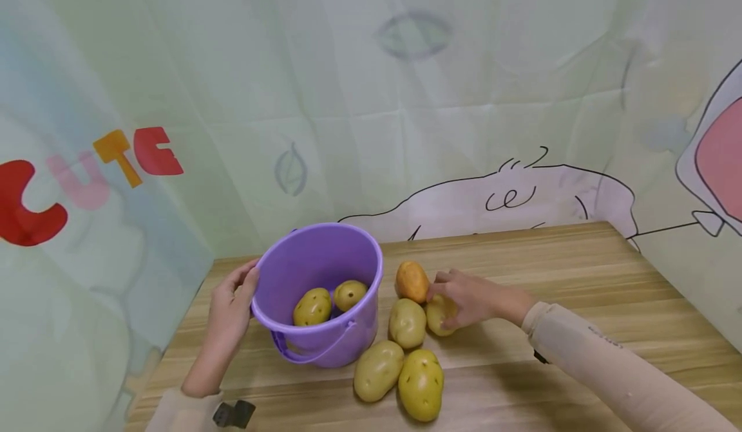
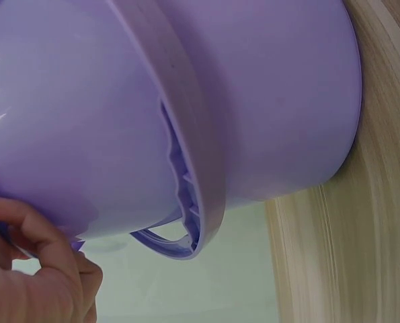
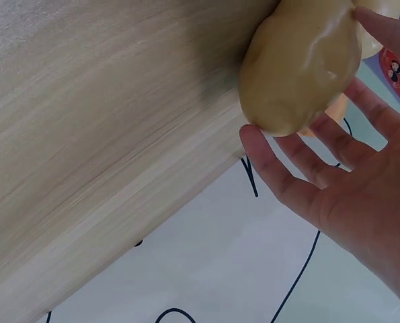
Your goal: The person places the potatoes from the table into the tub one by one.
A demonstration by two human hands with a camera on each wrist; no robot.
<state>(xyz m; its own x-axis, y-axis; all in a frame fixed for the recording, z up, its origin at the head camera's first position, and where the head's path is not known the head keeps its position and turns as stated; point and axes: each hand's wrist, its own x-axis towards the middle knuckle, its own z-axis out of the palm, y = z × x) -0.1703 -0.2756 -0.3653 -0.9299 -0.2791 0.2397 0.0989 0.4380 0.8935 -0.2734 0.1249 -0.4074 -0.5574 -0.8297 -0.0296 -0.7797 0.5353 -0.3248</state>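
My left hand point(image 1: 227, 313) grips the rim of a purple bucket point(image 1: 362, 329) on its left side. The bucket leans slightly toward me, and two yellow potatoes, one a speckled potato point(image 1: 312, 307) and one a smaller potato point(image 1: 350, 295), lie inside. In the left wrist view, the bucket's handle point(image 2: 193, 134) hangs down along its wall. To the right of the bucket, my right hand point(image 1: 468, 297) holds a pale yellow potato point(image 3: 300, 67) between thumb and fingers, at table height. Its fingertips lie along the potato's edge in the right wrist view.
Beside the bucket lie an orange-brown oval potato point(image 1: 412, 281), a pale potato point(image 1: 407, 324), another pale potato point(image 1: 379, 371) and a yellow dotted potato point(image 1: 421, 385). The wooden table point(image 1: 580, 277) ends at a printed cloth backdrop point(image 1: 359, 129).
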